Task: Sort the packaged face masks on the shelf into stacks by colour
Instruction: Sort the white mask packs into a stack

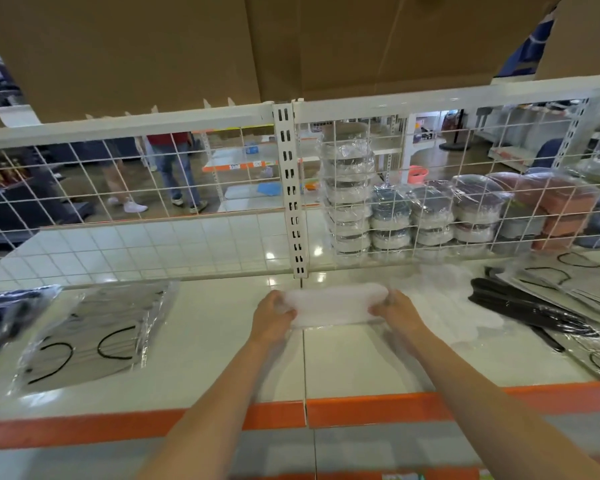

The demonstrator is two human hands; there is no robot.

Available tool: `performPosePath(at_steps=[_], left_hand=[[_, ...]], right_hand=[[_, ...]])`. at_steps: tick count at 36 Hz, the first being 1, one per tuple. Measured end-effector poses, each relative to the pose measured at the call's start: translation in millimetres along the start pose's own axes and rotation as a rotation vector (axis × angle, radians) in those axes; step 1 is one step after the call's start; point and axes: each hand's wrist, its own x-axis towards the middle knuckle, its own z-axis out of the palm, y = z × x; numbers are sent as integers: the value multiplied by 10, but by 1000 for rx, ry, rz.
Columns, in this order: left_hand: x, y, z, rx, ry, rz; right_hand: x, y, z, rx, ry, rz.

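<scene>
Both grips clasp a white mask pack [335, 304] by its ends, left hand [273, 315] and right hand [397, 310], over the shelf [205, 327] middle near its back edge.

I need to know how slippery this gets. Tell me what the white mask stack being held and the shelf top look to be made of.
White mask stack: soft white fabric, probably in clear film; blur leaves that open. Left hand and right hand grip its ends. Shelf top: glossy white, likely painted metal, mirroring ceiling lights.
</scene>
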Motion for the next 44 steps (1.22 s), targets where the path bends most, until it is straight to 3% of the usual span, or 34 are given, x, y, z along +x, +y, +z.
performPosePath(at_steps=[5, 14, 19, 25, 33, 39, 41, 44], left_hand=[[90, 265, -249, -276, 76, -13], [-15, 8, -334, -368, 28, -189], [43, -123, -422, -95, 54, -109], [278, -56, -908, 56, 200, 186], [225, -606, -1062, 114, 83, 62], [430, -458, -1216, 49, 175, -43], [545, -392, -1336, 147, 178, -65], [652, -359, -1529, 484, 98, -56]], right_hand=[[143, -276, 151, 112, 20, -13], [235, -152, 553, 51, 74, 93], [206, -286, 748, 0, 71, 21], [254, -490, 1048, 125, 55, -115], [324, -235, 1421, -79, -38, -71], [426, -330, 1489, -90, -98, -25], [468, -378, 1538, -119, -101, 6], [518, -422, 1632, -238, -115, 18]])
